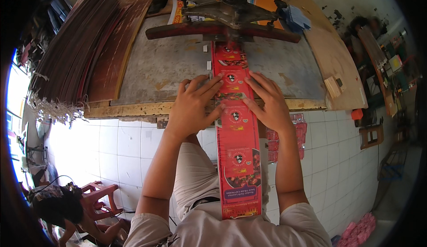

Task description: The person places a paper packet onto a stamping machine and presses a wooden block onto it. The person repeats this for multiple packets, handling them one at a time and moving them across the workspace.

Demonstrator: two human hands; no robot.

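A long red printed packaging strip (238, 136) runs from beneath a metal clamp bar (222, 32) at the far side of the table toward my lap. It carries round black-and-white emblems and food pictures; whether it is one sheet or a stack I cannot tell. My left hand (193, 104) rests along the strip's left edge, fingers stretched out and the thumb on its surface. Along the right edge lies my right hand (270, 101), fingers spread and thumb on the print. Both hands touch the strip near the table's front edge, not wrapped round it.
Many dark thin boards (75, 38) with stringy ends stand on the left of the worn grey table (155, 69). Blue sheets (297, 18) lie far right. Red packs (299, 133) sit on the tiled floor. A person (66, 207) bends beside a red stool (101, 198) at lower left.
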